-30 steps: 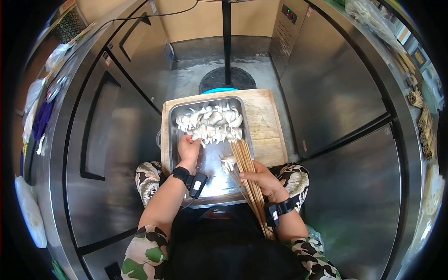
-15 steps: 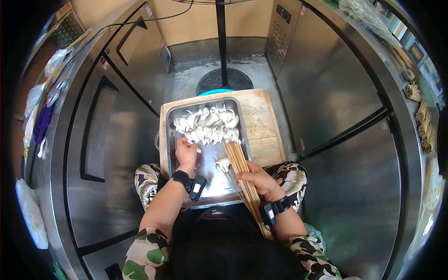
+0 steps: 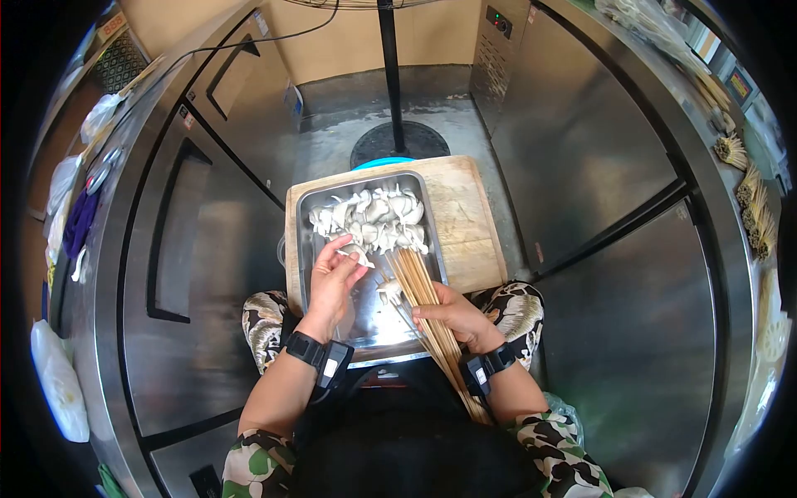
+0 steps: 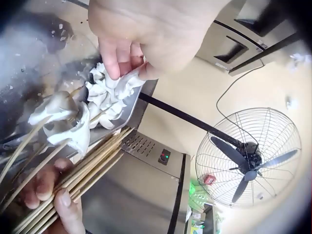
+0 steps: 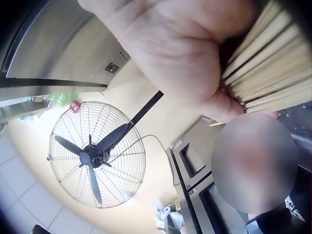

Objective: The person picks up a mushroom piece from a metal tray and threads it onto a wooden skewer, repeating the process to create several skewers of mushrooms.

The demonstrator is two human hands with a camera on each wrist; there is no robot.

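White mushroom pieces [image 3: 378, 217] lie in rows across the far half of a metal tray [image 3: 311, 199]. Above the tray's left side, the left hand [image 3: 331, 286] pinches a white mushroom piece [image 3: 357, 254] between thumb and fingers; the left wrist view shows this piece [image 4: 129, 84] too. The right hand [image 3: 462, 319] grips a bundle of wooden skewers [image 3: 427, 307] over the tray's right edge. Beside the bundle's upper part, mushroom pieces [image 3: 389, 290] sit on separate skewers, seen closer in the left wrist view as pale pieces [image 4: 61, 117] on thin sticks.
The tray rests on a wooden board [image 3: 465, 220]. Steel cabinets [image 3: 199, 241] stand on the left and more cabinets [image 3: 598, 166] on the right. A black pole [image 3: 390, 75] rises beyond the board. Skewer bundles [image 3: 754, 212] lie on the right counter.
The left hand has lifted and turned, bringing a mushroom piece into clear view between its fingers. The right hand and its skewers have shifted slightly left in the head view.
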